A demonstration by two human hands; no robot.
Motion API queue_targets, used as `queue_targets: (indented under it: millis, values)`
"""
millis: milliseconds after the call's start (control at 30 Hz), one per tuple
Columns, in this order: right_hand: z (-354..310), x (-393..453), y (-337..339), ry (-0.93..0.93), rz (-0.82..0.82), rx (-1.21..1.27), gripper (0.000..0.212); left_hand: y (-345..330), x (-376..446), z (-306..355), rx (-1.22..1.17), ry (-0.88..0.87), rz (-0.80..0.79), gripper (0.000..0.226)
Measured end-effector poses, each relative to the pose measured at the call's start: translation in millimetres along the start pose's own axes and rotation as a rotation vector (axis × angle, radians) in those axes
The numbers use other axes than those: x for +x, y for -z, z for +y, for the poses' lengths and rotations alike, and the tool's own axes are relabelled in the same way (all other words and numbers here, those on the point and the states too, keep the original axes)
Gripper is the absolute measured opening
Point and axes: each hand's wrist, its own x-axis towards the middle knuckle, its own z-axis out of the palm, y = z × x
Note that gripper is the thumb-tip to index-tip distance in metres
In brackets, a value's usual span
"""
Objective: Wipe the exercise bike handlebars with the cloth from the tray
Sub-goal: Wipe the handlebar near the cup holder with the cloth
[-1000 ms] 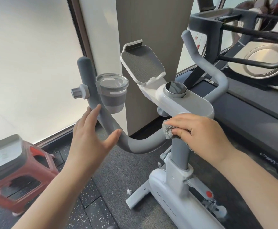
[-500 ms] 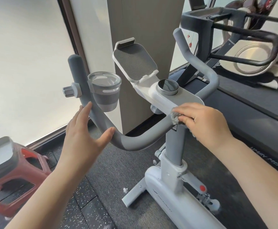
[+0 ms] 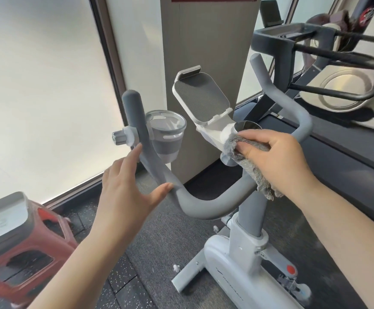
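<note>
Cloth [image 3: 256, 157] higher now; two hands; one handlebar [image 3: 195, 204]

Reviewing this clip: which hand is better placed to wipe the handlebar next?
Right. The right hand already grips the cloth beside the handlebar; the left hand is open, bracing the bar.

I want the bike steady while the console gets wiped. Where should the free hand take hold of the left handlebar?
Probably at the lower bend of the left handlebar, where the open left hand already rests. Wrap it from the near side, thumb underneath: the tube is round and bare there, clear of the cup holder clamped higher up.
</note>
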Motion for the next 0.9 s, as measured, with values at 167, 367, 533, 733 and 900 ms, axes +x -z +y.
queue_targets:
  millis: [167, 367, 533, 733, 900]
  values:
    - [-33.2, 34.3, -48.8, -0.040, -0.120, 0.212, 0.012, 14.1, 15.5, -10.6, 0.015, -0.069, 0.017, 0.084]
    - [-58.6, 72.9, -96.8, -0.121, -0.196, 0.398, 0.009, 33.2, 35.3, -24.8, -0.038, -0.148, 0.054, 0.065]
    - [-76.2, 103.2, -123.7, -0.150, -0.192, 0.493, 0.019, 40.7, 54.7, -34.9, -0.046, -0.192, 0.055, 0.071]
    - [-83.5, 128.5, -141.3, -0.177, -0.232, 0.499, 0.017, 40.9, 66.4, -37.9, -0.080, -0.218, 0.005, 0.073]
    - [-80.2, 129.4, -144.6, -0.224, -0.395, 0.493, 0.025, 40.9, 69.4, -41.1, -0.136, -0.210, -0.016, 0.071]
